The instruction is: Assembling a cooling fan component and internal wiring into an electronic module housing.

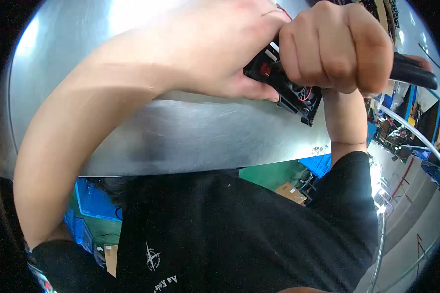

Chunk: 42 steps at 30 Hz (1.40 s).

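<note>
A black plastic housing [291,101] with a small fan and thin red wires is on the metal table, partly covered by my hands. My left hand [252,46] is closed around its left side, the thumb pressing along the near edge; the other fingertips are hidden. Above the housing, my right hand [335,49] is clenched in a fist around a black-handled tool [413,72]. The handle sticks out to the right of the fist. The tool's kind and working end cannot be made out.
The brushed metal table [195,132] curves along its near edge just before my body. Blue crates [98,200] and a cardboard box [291,193] are on the green floor below. At the right, shelving [415,117] holds mixed parts, with a pale rail in front.
</note>
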Each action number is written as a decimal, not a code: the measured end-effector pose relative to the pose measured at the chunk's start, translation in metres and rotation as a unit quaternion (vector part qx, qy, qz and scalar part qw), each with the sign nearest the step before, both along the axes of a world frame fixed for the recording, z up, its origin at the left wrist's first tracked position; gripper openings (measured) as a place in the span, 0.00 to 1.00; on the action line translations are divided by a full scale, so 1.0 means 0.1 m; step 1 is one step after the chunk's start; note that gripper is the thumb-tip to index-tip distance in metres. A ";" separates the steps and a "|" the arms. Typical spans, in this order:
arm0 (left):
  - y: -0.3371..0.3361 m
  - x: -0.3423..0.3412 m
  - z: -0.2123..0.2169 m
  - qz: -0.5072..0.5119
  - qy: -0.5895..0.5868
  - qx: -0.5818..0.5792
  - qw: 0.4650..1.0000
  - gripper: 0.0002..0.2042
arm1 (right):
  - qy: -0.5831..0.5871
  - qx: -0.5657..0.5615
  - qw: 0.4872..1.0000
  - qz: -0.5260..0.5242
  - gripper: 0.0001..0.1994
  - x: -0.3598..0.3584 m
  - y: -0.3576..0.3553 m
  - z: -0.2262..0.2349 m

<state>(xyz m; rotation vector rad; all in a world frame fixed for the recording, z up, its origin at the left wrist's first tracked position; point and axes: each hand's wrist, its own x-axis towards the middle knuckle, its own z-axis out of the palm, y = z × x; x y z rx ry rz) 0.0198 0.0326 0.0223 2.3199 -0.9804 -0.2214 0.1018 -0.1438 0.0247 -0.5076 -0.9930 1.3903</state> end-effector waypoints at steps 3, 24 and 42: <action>0.06 -0.18 -0.23 0.035 -0.133 -0.111 0.984 0.31 | 0.012 0.081 0.997 0.000 0.32 -0.12 0.05 -0.06; -0.11 -0.25 -0.15 0.095 -0.175 -0.077 0.977 0.28 | -0.005 -0.036 0.765 -0.642 0.56 -1.09 -0.09 0.20; -0.29 -0.27 -0.25 0.118 -0.196 -0.041 0.973 0.28 | -0.340 0.035 0.787 -0.514 0.59 -0.93 -0.47 0.30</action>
